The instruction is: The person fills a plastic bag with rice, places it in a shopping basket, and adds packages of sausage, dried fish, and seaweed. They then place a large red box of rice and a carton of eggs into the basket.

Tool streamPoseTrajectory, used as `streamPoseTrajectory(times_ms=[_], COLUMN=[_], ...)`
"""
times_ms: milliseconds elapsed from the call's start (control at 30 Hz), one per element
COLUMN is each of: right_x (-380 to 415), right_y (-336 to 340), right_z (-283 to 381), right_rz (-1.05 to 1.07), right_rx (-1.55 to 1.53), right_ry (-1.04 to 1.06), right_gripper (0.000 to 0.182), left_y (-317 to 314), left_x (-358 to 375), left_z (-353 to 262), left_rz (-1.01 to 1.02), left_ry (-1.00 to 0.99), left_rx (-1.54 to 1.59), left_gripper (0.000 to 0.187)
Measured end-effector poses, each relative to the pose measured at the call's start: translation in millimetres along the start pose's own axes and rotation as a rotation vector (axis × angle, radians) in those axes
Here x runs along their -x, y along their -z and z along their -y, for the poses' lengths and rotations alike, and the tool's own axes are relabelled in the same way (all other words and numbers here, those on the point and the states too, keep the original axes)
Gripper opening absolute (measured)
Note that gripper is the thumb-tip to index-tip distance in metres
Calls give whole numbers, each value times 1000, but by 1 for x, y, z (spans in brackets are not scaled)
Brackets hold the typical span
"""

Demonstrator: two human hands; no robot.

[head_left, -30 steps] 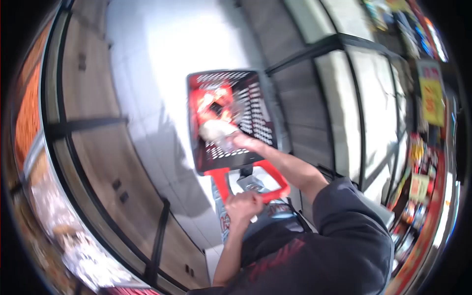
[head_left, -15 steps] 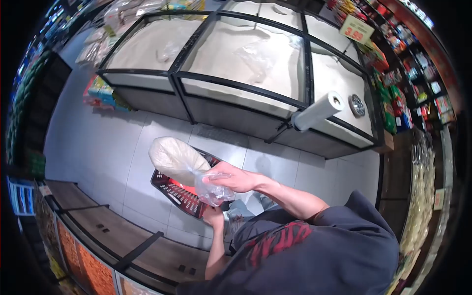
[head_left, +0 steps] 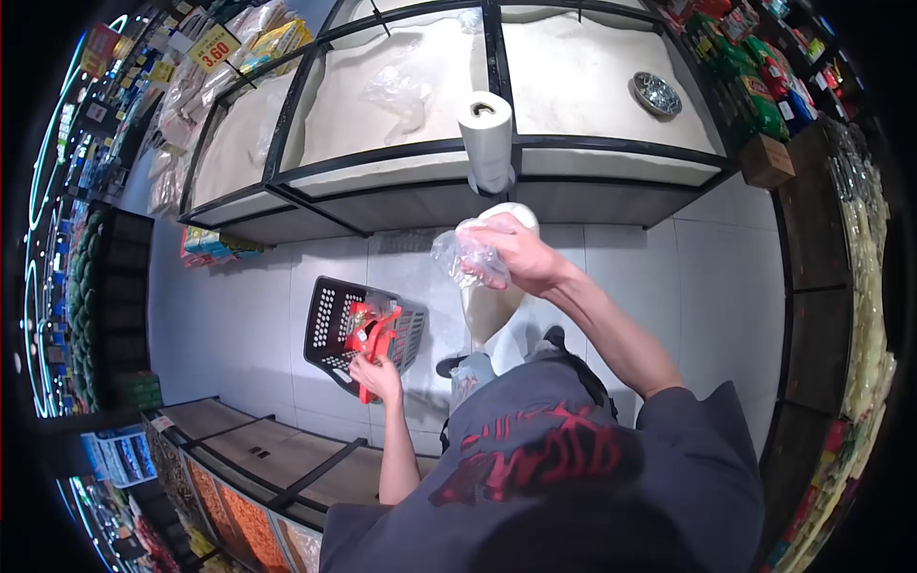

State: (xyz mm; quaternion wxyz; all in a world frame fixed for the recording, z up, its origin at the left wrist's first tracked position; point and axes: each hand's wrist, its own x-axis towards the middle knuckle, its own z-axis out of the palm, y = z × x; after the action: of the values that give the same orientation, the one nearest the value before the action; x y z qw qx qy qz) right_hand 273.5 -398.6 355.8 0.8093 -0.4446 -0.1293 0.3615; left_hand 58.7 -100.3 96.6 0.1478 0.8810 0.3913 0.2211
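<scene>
My right hand (head_left: 506, 250) is closed round the gathered neck of a clear plastic bag (head_left: 492, 310) filled with a pale, grain-like content, which hangs below it in front of the bins. My left hand (head_left: 375, 375), lower and to the left, grips the red handle (head_left: 379, 349) of a black shopping basket (head_left: 325, 329). Inside the basket are a few small items, too unclear to name. Just above my right hand stands a white roll of plastic bags (head_left: 486, 138) at the bins' front edge.
Black-framed bins (head_left: 382, 148) of pale grain run across the top, with a metal bowl (head_left: 655, 94) in the right one. A cardboard box (head_left: 767, 161) sits at their right end. Wooden-fronted bins (head_left: 229, 430) stand at lower left, shelves on both sides.
The view has turned. My right hand has carried the filled bag from over the basket to the right, near the roll. My left hand and the basket are now apart from the bag.
</scene>
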Motion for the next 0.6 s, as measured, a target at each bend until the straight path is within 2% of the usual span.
streamPoseTrajectory(times_ms=[33, 100, 233, 300, 333, 367, 467, 500, 567, 600], right_x=[20, 56, 123, 147, 154, 157, 159, 157, 151, 147], right_y=[17, 60, 113, 131, 138, 145, 167, 172, 179, 184], right_z=[7, 21, 69, 87, 101, 115, 154, 166, 189, 200], right_rz=[-99, -129, -236, -254, -293, -327, -402, -410, -458, -460], right_rx=[-48, -56, 62, 109, 102, 100, 185, 192, 212, 248], right_ry=[-14, -1, 41, 65, 90, 121, 162, 161, 198, 198], right_gripper=[26, 27, 28, 28, 28, 28, 25, 25, 24, 23], left_y=[-7, -47, -61, -63, -64, -62, -65, -64, -63, -73], left_x=[15, 43, 107, 124, 126, 126, 118, 114, 103, 99], left_z=[-23, -48, -188, -247, -275, -302, -368, -387, -426, -445], left_rz=[25, 583, 1295, 1538, 1619, 1623, 1527, 1531, 1458, 1505], left_ry=[-55, 32, -347, -592, -710, -727, -973, -977, -800, -614], left_rx=[24, 415, 492, 372, 325, 332, 304, 313, 637, 804], left_gripper=[19, 20, 24, 25, 27, 27, 32, 32, 39, 43])
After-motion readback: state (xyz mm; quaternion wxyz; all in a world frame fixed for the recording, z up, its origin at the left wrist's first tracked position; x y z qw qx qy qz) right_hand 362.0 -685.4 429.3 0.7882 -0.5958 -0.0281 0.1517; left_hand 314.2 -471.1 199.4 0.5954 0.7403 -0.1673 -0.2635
